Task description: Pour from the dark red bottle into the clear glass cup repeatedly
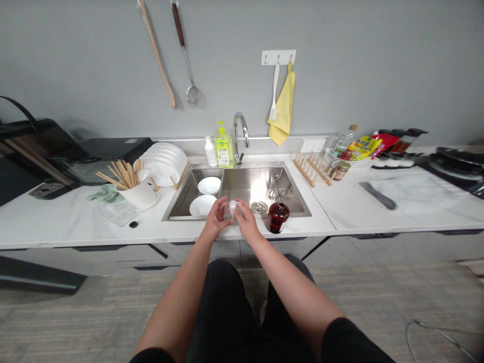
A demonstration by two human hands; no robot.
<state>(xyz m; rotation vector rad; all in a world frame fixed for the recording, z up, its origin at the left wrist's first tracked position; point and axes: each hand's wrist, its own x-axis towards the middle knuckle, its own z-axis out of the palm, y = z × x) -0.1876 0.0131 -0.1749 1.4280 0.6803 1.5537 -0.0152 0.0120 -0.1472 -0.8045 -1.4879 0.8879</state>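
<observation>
Small clear glass container (229, 212), white top upward, held in narrow grip between left hand (216, 218) and right hand (246, 219).
Fingers (237, 205) hide most of it; long axis hard to tell.

From my remote view, the person wears a plain black short-sleeved top, with its left sleeve (151, 357) and right sleeve (353, 343) cut straight. Below it is a matte black lower garment (223, 312), trousers or shorts, I can't tell. The left forearm (177, 287), right forearm (291, 287), left hand (216, 219) and right hand (246, 220) are bare.

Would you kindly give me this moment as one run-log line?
Left hand: clear container | Right hand: its white top | Nearby: dark red bottle, steel sink
</observation>
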